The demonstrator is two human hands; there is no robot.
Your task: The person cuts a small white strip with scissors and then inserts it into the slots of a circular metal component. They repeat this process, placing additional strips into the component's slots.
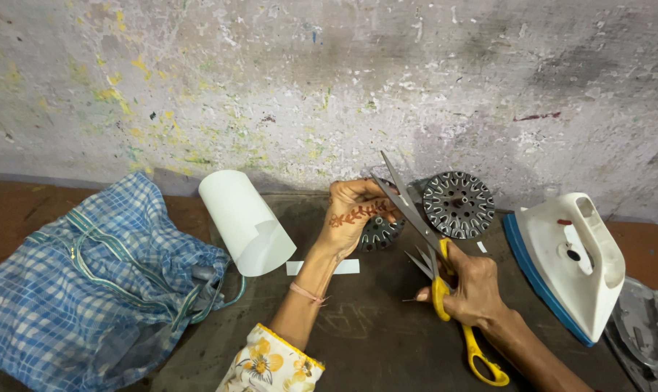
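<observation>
Yellow-handled scissors [434, 247] are gripped in the right hand [474, 287], fingers closed round the upper handle loop, the lower loop hanging free toward the near table edge; blades are parted and pointed up toward the wall, apparently so the cut can be met at the left hand. A small slotted metal disc [379, 234] is covered by the left hand [354, 210], fingers curled over its top, so it is seemingly steadied flat on the dark table [372, 334]; whether it is pinched or only pressed cannot be told, since the fingertips are hidden behind the scissors. Thin pale slivers [419, 263] are seen just beside the right thumb, probably held with the scissors, but this is too small to confirm. A larger slotted disc [458, 204] is lying just behind, near the wall, touching or nearly touching the smaller one. A white paper strip [347, 266] is left flat under the left forearm, and a curled white sheet [245, 221] is lying to the left of it. A blue checked cloth bag [89, 283] is slumped at far left. A white and blue electric iron [565, 265] is tipped on its side at right, well apart from the hands, with a grey metal soleplate [644, 334] beside it.
</observation>
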